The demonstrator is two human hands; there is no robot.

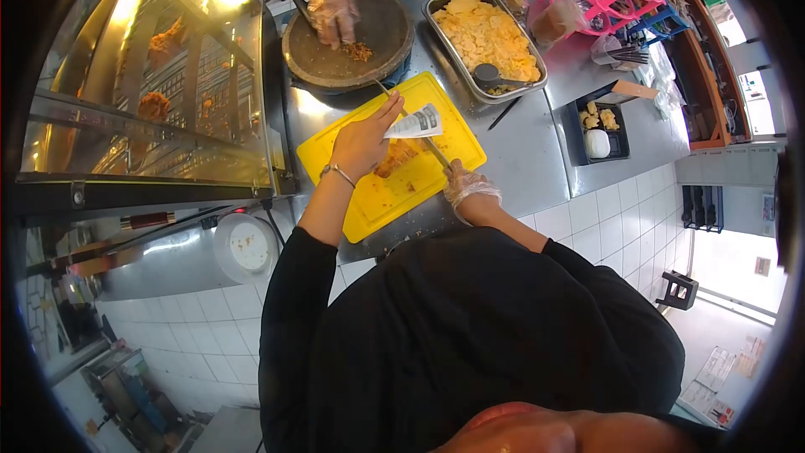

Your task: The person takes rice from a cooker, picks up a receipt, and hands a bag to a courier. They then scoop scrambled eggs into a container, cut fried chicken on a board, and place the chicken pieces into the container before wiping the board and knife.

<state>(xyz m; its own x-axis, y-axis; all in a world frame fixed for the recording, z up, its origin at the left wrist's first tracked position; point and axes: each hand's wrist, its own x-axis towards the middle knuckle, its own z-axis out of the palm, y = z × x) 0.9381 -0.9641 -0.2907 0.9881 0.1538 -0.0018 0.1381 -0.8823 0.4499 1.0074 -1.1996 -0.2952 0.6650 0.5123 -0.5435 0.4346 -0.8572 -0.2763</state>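
Observation:
My right hand (471, 190), in a clear plastic glove, is closed round the handle of a knife (437, 154) that slants up and left over a yellow cutting board (369, 211). My bare left hand (362, 144), a bracelet at its wrist, holds a piece of white printed paper (419, 123) against the blade. The paper and fingers hide most of the blade; a thin tip shows beyond them. Browned, fried-looking food (396, 157) lies in pieces on the board below my hands, with crumbs around it.
Another person's gloved hand (332, 7) is at a large stone mortar (314, 63) with brown crumbs in it. A metal tray (543, 82) of yellow food stands at the back right, a black tray (620, 154) farther right. A lit glass cabinet (151, 184) borders the left.

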